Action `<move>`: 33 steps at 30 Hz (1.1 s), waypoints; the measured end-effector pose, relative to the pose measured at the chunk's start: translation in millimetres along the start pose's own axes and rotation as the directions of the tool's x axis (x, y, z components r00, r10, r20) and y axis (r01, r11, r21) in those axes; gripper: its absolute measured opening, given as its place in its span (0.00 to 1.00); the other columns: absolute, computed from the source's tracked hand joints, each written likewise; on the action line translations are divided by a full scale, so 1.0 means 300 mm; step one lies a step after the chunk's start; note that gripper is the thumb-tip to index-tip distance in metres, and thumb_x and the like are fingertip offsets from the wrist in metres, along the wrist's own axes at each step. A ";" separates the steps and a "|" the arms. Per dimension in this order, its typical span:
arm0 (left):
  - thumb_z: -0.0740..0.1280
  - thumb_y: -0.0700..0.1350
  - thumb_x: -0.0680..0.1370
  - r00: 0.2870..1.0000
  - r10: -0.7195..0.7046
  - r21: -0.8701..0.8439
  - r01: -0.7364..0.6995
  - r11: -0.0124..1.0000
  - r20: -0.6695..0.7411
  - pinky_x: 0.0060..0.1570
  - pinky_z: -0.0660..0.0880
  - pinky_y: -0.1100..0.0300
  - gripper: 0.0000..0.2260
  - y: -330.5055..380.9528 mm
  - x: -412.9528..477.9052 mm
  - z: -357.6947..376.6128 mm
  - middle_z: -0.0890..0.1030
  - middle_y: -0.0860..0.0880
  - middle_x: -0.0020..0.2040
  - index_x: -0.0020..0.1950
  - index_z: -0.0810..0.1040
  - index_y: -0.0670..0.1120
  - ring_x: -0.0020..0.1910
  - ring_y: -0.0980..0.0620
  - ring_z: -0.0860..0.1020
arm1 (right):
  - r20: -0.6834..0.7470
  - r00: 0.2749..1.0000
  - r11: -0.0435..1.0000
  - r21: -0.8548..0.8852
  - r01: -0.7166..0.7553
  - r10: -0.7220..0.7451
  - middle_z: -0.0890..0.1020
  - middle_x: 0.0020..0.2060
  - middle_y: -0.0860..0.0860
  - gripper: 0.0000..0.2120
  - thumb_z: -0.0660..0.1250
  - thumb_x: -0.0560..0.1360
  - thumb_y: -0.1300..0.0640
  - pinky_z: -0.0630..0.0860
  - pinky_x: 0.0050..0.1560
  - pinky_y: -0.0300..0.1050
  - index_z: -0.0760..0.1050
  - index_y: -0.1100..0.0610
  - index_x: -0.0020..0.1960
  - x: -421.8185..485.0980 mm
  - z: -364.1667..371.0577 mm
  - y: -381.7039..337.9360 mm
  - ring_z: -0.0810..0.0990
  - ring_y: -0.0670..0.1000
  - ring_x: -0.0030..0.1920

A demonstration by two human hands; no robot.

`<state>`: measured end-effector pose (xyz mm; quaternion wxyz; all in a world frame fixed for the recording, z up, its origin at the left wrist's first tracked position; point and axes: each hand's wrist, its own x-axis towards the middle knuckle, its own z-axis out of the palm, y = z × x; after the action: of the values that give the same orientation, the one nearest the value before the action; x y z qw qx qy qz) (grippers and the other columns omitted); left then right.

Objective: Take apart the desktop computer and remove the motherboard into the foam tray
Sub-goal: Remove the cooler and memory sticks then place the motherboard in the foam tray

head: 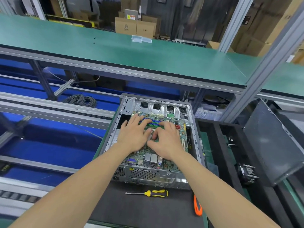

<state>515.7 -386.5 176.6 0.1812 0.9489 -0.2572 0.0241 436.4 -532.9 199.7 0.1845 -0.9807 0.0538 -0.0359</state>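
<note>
Motherboard (166,143) removal is the step in hand: the board lies flat inside the open computer case (115,129), which rests on its side on a dark mat (131,206) on the worktop. We have both hands down on the board's middle. The left hand (134,135) lies with fingers spread across the blue and green memory slots (153,122); its grip closes on nothing. The right hand (166,142) sits just beside it, fingers curled, thumb and forefinger drawn together near the processor socket; whether they pinch a part we cannot tell, since the hands hide that spot.

We judge that the board is not yet lifted, as its rear ports (150,158) line up with the case's back wall. To free it well, we first confirm that no screw or cable holds it, for some mounting points lie hidden beneath the palms. We slide the board away from the rear wall so the ports clear their openings, then raise the far edge. We hold it by its edges or by sturdy parts, not by small components.

The black foam tray (212,134) waits just to the right of the case. A yellow-handled screwdriver (148,193) lies on the mat in front, within reach if a screw remains.
</note>
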 end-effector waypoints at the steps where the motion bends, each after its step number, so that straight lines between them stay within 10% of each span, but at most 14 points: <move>1: 0.53 0.60 0.85 1.000 0.000 0.000 0.000 1.000 0.001 0.78 0.53 0.42 0.20 0.000 0.000 0.000 0.61 0.53 0.81 0.77 0.63 0.63 0.82 0.52 0.50 | -0.002 1.000 1.000 0.002 -0.005 0.005 0.70 0.69 0.49 0.14 0.61 0.68 0.37 0.59 0.70 0.57 0.75 0.46 0.41 0.001 0.001 -0.001 0.59 0.53 0.74; 15: 0.53 0.58 0.85 1.000 0.010 -0.032 -0.010 0.999 -0.008 0.78 0.53 0.41 0.20 -0.005 0.001 -0.003 0.63 0.53 0.80 0.77 0.64 0.62 0.82 0.52 0.51 | -0.042 0.998 0.997 0.072 -0.041 0.044 0.76 0.62 0.48 0.13 0.65 0.71 0.39 0.63 0.71 0.55 0.74 0.46 0.35 0.003 -0.005 -0.010 0.64 0.52 0.71; 21: 0.53 0.56 0.86 1.000 0.019 -0.059 -0.019 0.998 -0.004 0.78 0.53 0.44 0.19 -0.001 -0.006 -0.013 0.63 0.53 0.80 0.77 0.65 0.62 0.82 0.52 0.50 | -0.149 0.989 0.999 0.043 -0.014 0.021 0.78 0.40 0.44 0.12 0.64 0.70 0.40 0.71 0.48 0.50 0.74 0.48 0.36 0.011 -0.057 -0.041 0.74 0.52 0.52; 33: 0.57 0.43 0.86 0.999 -0.001 -0.255 -0.008 0.967 -0.034 0.78 0.54 0.47 0.19 -0.002 -0.016 -0.033 0.66 0.54 0.79 0.75 0.71 0.55 0.82 0.53 0.54 | -0.148 0.973 0.981 -0.097 0.166 -0.179 0.81 0.41 0.46 0.14 0.57 0.86 0.49 0.73 0.49 0.49 0.79 0.53 0.50 0.099 -0.066 0.043 0.78 0.51 0.42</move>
<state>512.5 -380.2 184.9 0.3059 0.9168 -0.2567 0.0071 462.9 -555.6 215.0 0.1346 -0.9827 -0.0159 -0.1260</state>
